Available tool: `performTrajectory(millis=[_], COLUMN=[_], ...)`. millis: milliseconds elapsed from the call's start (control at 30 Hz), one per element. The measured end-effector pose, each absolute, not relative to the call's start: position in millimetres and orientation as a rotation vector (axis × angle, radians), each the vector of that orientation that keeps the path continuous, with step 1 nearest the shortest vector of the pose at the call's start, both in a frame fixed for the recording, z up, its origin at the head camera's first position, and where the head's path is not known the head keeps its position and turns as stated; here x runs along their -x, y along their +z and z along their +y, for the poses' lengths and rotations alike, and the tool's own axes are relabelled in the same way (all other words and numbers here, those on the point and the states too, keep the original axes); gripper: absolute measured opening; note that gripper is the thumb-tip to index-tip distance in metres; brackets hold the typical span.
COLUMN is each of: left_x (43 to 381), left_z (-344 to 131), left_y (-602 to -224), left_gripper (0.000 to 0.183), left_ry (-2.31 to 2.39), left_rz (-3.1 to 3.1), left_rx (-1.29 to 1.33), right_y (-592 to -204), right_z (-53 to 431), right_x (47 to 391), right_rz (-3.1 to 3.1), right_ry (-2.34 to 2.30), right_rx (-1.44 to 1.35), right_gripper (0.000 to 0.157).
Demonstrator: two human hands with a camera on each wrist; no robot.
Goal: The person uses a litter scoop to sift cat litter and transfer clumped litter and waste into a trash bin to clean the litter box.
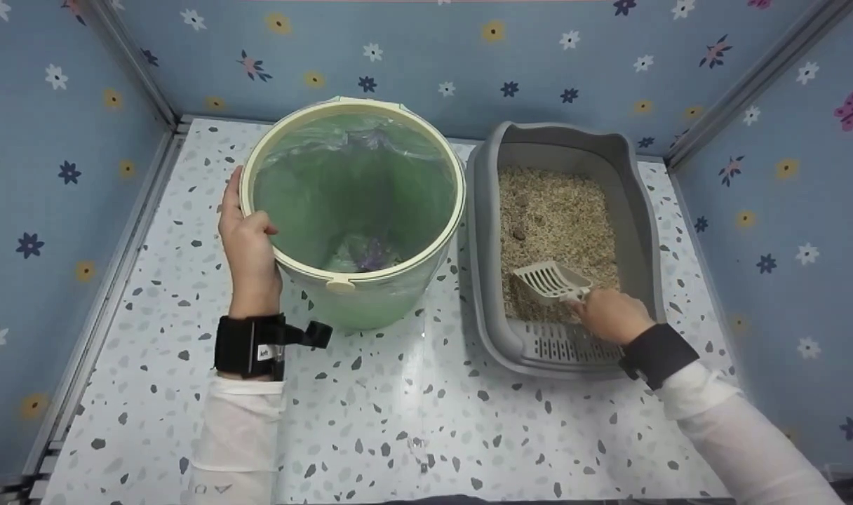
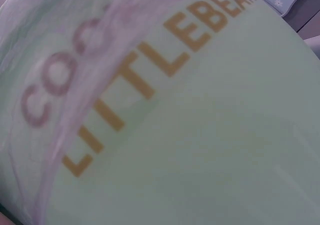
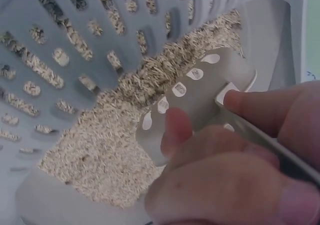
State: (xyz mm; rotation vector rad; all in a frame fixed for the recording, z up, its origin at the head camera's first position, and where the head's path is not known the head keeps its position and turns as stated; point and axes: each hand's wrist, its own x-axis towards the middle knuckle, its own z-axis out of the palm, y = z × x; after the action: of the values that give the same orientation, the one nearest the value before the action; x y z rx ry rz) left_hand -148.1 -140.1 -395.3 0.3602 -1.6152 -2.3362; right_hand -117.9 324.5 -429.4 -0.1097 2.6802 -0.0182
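Observation:
My left hand [image 1: 251, 252] holds the cream rim of a green trash bin [image 1: 370, 308], thumb over the edge and fingers along the outside. A clear bag [image 1: 307, 168] lines the bin; something purple and crumpled [image 1: 375, 254] lies at its bottom. "LITTLEBEAR" lettering [image 2: 170, 60] fills much of the left wrist view. In my right hand [image 1: 612, 315] is the handle of a beige slotted litter scoop [image 1: 549, 279], held over the grey litter box [image 1: 484, 252]. Pale litter [image 1: 574, 210] covers the box floor, with a few dark clumps [image 1: 518, 233] at its left side.
Both containers stand side by side on a speckled white table [image 1: 370, 435]. Blue flowered panels [image 1: 440, 63] enclose the back and both sides. A slotted ledge [image 1: 563, 344] spans the near end of the litter box.

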Motion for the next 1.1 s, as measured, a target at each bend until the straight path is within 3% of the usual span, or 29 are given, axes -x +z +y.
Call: performTrajectory(millis=[733,967,1100], left_x=[148.7,149.4,149.7], left_z=[-139.1,-138.0,-138.3], left_y=[-393.4,-393.1,-393.2], left_gripper=[0.084,0.084,0.084], left_ry=[-2.361,-2.382,-2.383], left_rz=[-1.568,-1.535,-1.535], left_rx=[-0.365,-0.36,-0.357], right_y=[-428.5,-432.3,-435.4], right_z=[307.1,301.9,299.6], right_x=[161.6,172.8,178.5], right_rz=[2.527,2.526,2.538], right_ry=[0.091,0.025,0.069], right_rx=[0.23,0.153,0.258], right_gripper=[0.044,0.042,0.04])
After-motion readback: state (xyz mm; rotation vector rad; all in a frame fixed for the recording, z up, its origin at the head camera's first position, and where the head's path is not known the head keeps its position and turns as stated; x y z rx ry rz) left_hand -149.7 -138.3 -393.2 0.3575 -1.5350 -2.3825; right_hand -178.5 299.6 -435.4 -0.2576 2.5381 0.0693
